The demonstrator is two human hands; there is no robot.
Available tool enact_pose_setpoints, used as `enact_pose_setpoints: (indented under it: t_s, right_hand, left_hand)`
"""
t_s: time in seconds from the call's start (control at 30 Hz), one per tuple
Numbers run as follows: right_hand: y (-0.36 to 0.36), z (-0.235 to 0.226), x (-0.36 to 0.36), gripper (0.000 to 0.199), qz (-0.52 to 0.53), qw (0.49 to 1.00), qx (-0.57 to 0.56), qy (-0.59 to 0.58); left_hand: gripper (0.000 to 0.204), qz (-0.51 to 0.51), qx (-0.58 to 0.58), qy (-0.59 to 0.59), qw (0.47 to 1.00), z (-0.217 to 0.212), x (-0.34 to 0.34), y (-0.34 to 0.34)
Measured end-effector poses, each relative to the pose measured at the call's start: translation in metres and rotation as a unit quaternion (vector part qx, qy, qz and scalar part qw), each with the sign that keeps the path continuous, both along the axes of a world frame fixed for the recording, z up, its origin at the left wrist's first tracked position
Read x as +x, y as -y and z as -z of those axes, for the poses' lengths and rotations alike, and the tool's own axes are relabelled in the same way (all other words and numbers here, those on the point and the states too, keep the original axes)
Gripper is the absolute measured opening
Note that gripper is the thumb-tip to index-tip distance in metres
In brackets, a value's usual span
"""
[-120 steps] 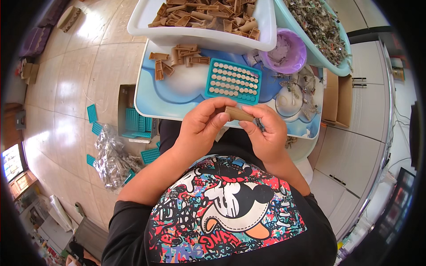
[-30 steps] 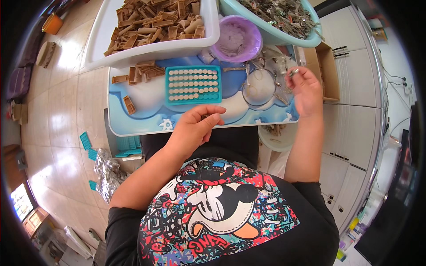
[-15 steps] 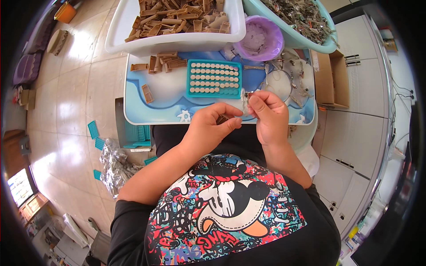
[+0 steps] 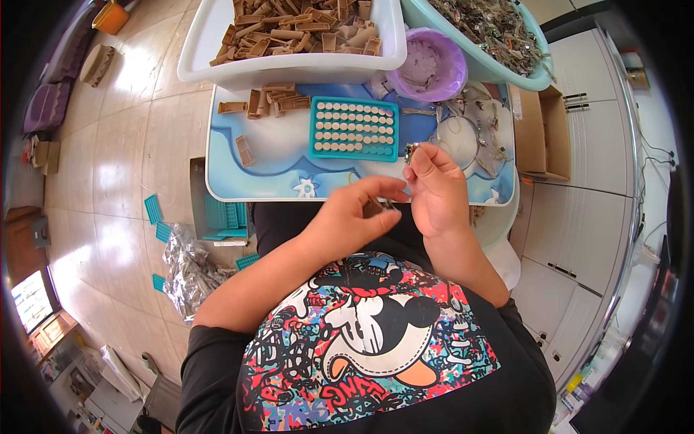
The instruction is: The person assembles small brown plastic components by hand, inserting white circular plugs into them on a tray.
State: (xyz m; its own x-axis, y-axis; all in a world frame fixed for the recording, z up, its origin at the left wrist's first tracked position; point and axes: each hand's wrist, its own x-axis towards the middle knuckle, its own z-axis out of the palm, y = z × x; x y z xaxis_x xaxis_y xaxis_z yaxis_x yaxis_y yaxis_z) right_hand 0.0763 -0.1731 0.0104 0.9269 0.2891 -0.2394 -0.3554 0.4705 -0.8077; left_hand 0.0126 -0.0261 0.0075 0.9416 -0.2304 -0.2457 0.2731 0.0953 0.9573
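Teal plastic marks my landmark: the teal tray (image 4: 354,129) of pale round pieces sits on the blue-and-white desk (image 4: 275,155), and I place everything else from it. My right hand (image 4: 436,192) is just below and to the right of the tray, its grip narrowed, thumb and forefinger pinched on a small metal piece (image 4: 410,152) that sticks up above the fingertips, close to the tray's lower right corner. My left hand (image 4: 353,215) lies below the tray, past the near desk edge and over my lap; its grip is closed too, fingertips pressed on a small brown piece (image 4: 374,208) that is mostly hidden by the fingers. The two hands nearly meet, the left fingertips just beside the right palm.

Above the tray stands a white tub (image 4: 289,69) heaped with brown pieces, and a few loose ones (image 4: 264,101) lie on the desk to the tray's upper left. A purple bowl (image 4: 430,69) sits above and right of the tray, with a light green tub (image 4: 499,43) of grey metal parts beyond it. Right of the tray, off the desk, stands an open brown cardboard box (image 4: 546,134). Far to the lower left of the tray, on the tiled floor, lie a crumpled clear plastic bag (image 4: 184,271) and several more teal trays (image 4: 155,210).
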Motion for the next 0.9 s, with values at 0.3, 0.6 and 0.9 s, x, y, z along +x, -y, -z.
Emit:
enact_pose_setpoints:
  t_s: [0.3, 0.6, 0.9]
  right_hand:
    - [-0.009, 0.003, -0.006, 0.01, 0.043, 0.996, -0.072, 0.035]
    - [-0.018, 0.008, -0.015, 0.011, -0.017, 0.97, -0.186, 0.153]
    - [-0.02, 0.006, -0.015, 0.012, 0.032, 0.83, -0.378, 0.409]
  left_hand:
    - [0.05, 0.082, 0.053, 0.016, 0.995, -0.013, -0.004, -0.004]
    - [0.029, -0.19, -0.126, -0.123, 0.966, -0.017, 0.008, -0.015]
    - [0.017, -0.253, -0.157, -0.143, 0.944, -0.014, 0.006, -0.015]
